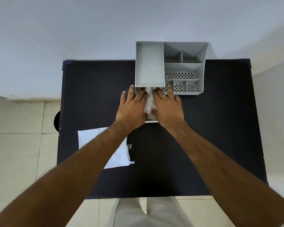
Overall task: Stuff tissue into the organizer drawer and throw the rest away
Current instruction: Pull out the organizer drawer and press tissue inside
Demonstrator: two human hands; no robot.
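Out at nine o'clock we see pale floor tiles (15, 145), and past the bench's far edge a white wall (88, 30). On the dark bench (220, 128), at seven o'clock, a flat white sheet (92, 138) lies partly under our left forearm, with a small torn scrap (129, 146) just beside its right edge. Moving in, our left hand (131, 110) is flat and spread, palm down, fingers pointing to twelve o'clock, pressing on the left side of the drawer (151, 121). The drawer is pulled out toward us from under the organizer (169, 68), only its front lip showing between our wrists. Crumpled tissue (149, 104) fills it, a white strip visible between both hands. Our right hand (168, 108) is flat and spread too, pressing the tissue's right side, thumb touching the wad. Neither hand grips anything; both push down. At one o'clock the grey organizer stands at the bench's far edge, one large tray on its left, smaller perforated compartments on its right.
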